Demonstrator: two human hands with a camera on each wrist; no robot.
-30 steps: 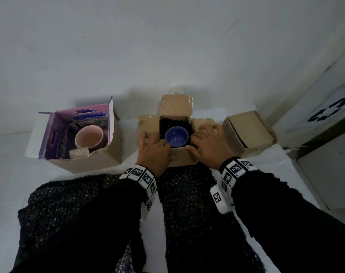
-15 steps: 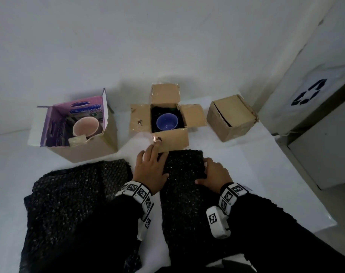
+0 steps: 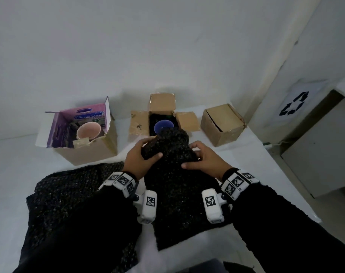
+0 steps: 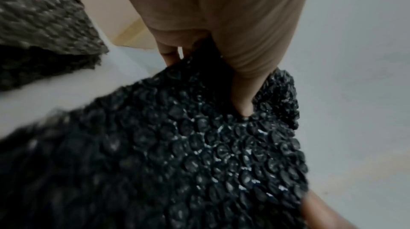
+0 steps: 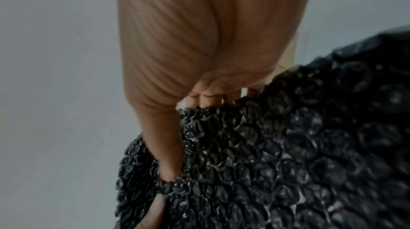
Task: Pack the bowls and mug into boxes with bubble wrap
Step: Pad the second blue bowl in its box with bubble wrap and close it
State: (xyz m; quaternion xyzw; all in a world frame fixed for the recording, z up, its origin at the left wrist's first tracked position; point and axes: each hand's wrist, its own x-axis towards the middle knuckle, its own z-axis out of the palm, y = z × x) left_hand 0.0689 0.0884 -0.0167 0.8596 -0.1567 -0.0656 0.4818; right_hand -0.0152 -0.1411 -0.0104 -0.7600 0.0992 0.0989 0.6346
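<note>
A sheet of black bubble wrap (image 3: 177,186) is lifted at its far end, just in front of the open middle box (image 3: 161,119). My left hand (image 3: 142,160) pinches the sheet's left corner, thumb on top. My right hand (image 3: 203,160) grips its right edge. A blue bowl (image 3: 163,125) sits in the middle box on black wrap, partly hidden behind the raised sheet. A pink mug (image 3: 88,131) stands in the purple-lined box (image 3: 85,150) at the left. The left wrist view shows the thumb (image 4: 244,96) pressing into the bubble wrap (image 4: 199,153); the right wrist view shows fingers (image 5: 208,99) behind the bubble wrap (image 5: 277,153).
A closed cardboard box (image 3: 222,125) lies on its side at the right. A second black bubble wrap sheet (image 3: 73,188) lies on the white table at the left. A cabinet with a recycling sign (image 3: 293,105) stands past the table's right edge.
Both hands left the middle box, came back to the near bubble wrap sheet, took hold of its far end and lifted it toward the box.
</note>
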